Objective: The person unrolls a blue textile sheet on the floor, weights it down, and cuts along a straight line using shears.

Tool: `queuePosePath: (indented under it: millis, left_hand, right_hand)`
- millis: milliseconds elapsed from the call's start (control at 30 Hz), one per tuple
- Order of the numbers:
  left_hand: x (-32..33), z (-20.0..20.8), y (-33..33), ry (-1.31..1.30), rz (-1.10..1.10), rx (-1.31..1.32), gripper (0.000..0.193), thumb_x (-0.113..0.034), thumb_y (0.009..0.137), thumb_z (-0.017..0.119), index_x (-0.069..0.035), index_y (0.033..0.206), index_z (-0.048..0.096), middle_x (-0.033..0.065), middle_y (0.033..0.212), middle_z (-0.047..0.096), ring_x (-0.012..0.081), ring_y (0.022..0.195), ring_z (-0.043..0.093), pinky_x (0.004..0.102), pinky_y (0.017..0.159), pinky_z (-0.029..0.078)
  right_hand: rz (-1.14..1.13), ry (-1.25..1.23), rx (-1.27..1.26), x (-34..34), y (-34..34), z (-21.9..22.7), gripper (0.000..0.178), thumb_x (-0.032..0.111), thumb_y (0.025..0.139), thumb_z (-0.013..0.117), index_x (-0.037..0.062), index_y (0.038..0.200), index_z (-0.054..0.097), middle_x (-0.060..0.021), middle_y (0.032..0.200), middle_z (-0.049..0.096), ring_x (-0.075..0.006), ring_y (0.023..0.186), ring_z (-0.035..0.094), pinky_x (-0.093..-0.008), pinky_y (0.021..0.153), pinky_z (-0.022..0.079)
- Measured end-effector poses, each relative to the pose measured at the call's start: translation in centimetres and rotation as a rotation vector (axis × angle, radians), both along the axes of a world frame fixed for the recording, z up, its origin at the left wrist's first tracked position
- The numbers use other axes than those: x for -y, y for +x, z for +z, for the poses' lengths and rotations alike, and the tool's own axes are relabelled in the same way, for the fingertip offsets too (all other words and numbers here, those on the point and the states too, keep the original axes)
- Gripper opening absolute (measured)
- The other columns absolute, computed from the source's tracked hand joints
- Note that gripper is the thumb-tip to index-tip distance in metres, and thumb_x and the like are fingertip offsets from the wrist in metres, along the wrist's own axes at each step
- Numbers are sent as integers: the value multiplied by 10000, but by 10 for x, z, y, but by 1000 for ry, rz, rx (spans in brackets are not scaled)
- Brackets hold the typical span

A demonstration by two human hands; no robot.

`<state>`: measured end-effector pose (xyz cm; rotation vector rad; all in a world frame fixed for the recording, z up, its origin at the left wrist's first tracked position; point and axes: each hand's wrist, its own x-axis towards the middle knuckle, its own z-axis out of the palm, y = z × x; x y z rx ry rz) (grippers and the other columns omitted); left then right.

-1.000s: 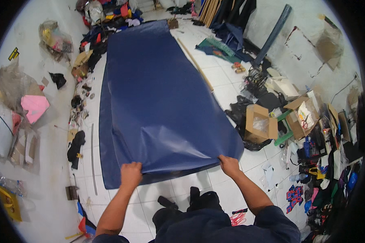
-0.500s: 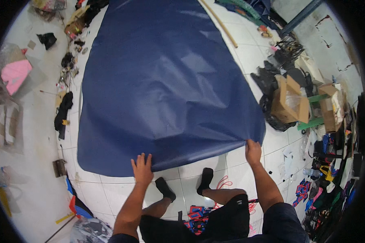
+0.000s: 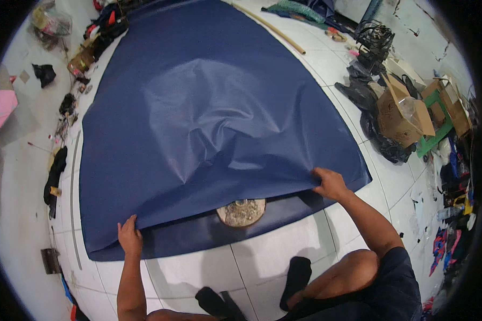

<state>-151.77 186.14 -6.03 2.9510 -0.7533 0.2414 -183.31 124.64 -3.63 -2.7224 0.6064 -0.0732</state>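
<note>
A large dark blue sheet (image 3: 198, 85), smooth and slightly shiny like vinyl, spreads over the floor with creases in its middle. My left hand (image 3: 129, 238) is closed on the near edge of its upper layer, close to the left corner. Farther right, my right hand (image 3: 331, 184) grips the same edge near the right side. Between them this edge is raised, and a lower blue layer (image 3: 182, 235) shows beneath. A worn, round, pale brown disc (image 3: 241, 215) rests on that lower layer, its far part covered by the upper sheet.
White floor tiles (image 3: 284, 241) lie between the sheet and my feet. On the right stand an open cardboard box (image 3: 399, 115) and black plastic bags (image 3: 385, 142). A long tan stick (image 3: 276, 32) lies along the far right edge. Black cloth (image 3: 55, 179) and clutter line the left wall.
The upper layer's near edge has come up, uncovering the round disc and the lower layer. My left hand has shifted left along the sheet and closed on it. My view has moved too.
</note>
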Motion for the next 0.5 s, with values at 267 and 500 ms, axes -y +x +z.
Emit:
queuePosePath:
  millis: [267,500]
  left_hand:
    - [-25,-47,17,-102,336,-129,440,-38,825,596,-101,1258,640,129,1332,618,324,1271,547,554,1142,311]
    - [-37,-72,14,-175,196,-274,448,-106,868,571,-124,1312,623,138,1406,569,333,1335,497,539,1137,322]
  right_hand:
    - [-100,-239,98,12,-5,-41,382,61,821,610,128,1194,662,-120,1224,659,-305,1164,608,-488,1000,444]
    - [-191,-324,11,29,28,-36,390,118,881,561,142,1259,653,-115,1260,659,-274,1241,574,-572,1051,388]
